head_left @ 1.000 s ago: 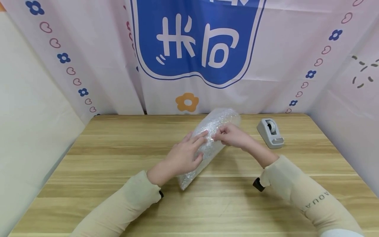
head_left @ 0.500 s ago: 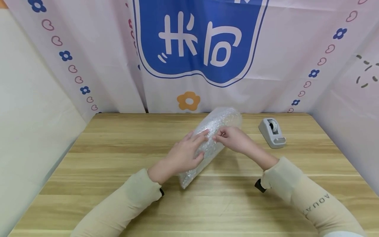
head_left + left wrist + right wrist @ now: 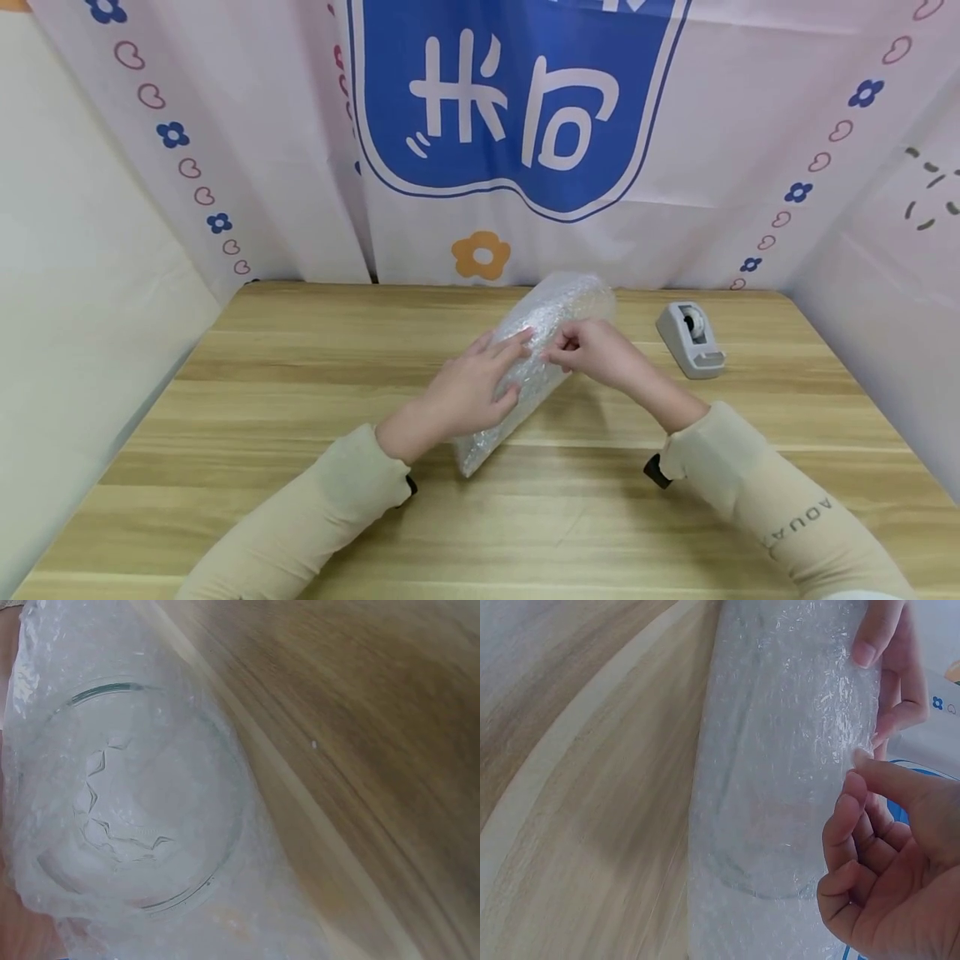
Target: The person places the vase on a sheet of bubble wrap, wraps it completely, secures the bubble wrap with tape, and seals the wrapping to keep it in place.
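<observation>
A clear glass vessel (image 3: 150, 795) with a round base shows through a roll of bubble wrap (image 3: 517, 404). The roll lies aslant on the table, its far end near the back edge. My left hand (image 3: 468, 390) rests on top of the wrap from the left, fingers spread. From the right, my right hand (image 3: 596, 354) has thumb and forefinger together at the wrap's upper surface, as the right wrist view shows beside the wrapped roll (image 3: 780, 787). They pinch the wrap there; whether a strip of tape lies between them is too small to tell. Its other fingers are curled.
A grey tape dispenser (image 3: 692, 340) with a roll of clear tape stands at the back right of the wooden table (image 3: 300, 367). Behind the table hangs a white cloth (image 3: 675, 233) with a blue printed shield. Pale walls rise at both sides.
The right fingertips have shifted very slightly along the wrap, toward the front. The left hand and the roll stay in place; the head view has moved a little.
</observation>
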The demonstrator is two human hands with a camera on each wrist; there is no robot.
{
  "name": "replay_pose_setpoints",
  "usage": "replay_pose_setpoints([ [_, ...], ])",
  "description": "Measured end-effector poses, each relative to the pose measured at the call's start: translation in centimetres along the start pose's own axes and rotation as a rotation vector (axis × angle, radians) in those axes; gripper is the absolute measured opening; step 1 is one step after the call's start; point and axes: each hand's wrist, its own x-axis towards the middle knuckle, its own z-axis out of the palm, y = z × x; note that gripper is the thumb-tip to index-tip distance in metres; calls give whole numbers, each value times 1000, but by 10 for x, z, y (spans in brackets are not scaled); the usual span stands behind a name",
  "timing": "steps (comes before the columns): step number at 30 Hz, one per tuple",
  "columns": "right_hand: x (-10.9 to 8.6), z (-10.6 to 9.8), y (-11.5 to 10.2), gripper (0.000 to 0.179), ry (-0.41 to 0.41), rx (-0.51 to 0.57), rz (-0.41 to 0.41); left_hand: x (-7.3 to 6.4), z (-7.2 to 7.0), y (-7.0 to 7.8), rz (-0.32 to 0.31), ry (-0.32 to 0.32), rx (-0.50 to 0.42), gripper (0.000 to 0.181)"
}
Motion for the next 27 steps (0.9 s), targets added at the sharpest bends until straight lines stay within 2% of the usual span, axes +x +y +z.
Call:
replay_pose_setpoints([
  [10,-3,1,4,28,33,-13,5,2,-1,4,-5,-20,0,56],
  [19,-7,2,9,22,67,69,31,3,-1,3,-8,-31,-9,60],
  [27,-13,12,21,19,86,92,-71,0,-5,3,-11,-35,-65,66],
])
